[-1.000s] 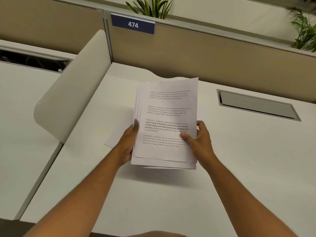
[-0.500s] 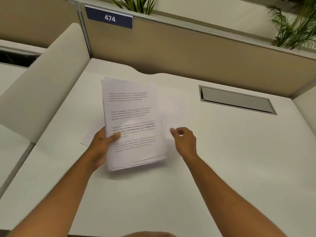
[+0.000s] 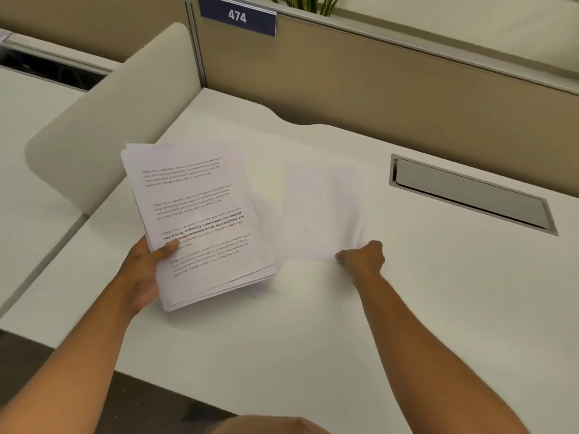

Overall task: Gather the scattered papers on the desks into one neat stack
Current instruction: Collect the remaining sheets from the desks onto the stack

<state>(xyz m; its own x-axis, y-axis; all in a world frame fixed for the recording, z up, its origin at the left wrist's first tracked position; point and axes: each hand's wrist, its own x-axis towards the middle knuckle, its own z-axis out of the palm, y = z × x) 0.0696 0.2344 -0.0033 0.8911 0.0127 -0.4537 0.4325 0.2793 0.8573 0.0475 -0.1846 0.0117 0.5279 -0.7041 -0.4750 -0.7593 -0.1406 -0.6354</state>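
Our left hand [image 3: 142, 270] clamps the stack [image 3: 197, 223] above the desk's [image 3: 438, 308] left edge, freeing our right hand [image 3: 360, 256] to pinch the near corner of a loose sheet [image 3: 322, 211] lying mid-desk, likely joining the stack.

There is one view only, from a camera on the person's head. It looks forward and steeply down on the white desk [image 3: 313, 324], quite near. Both forearms enter from the bottom edge. The partition [image 3: 391, 98] behind the desk closes the top.
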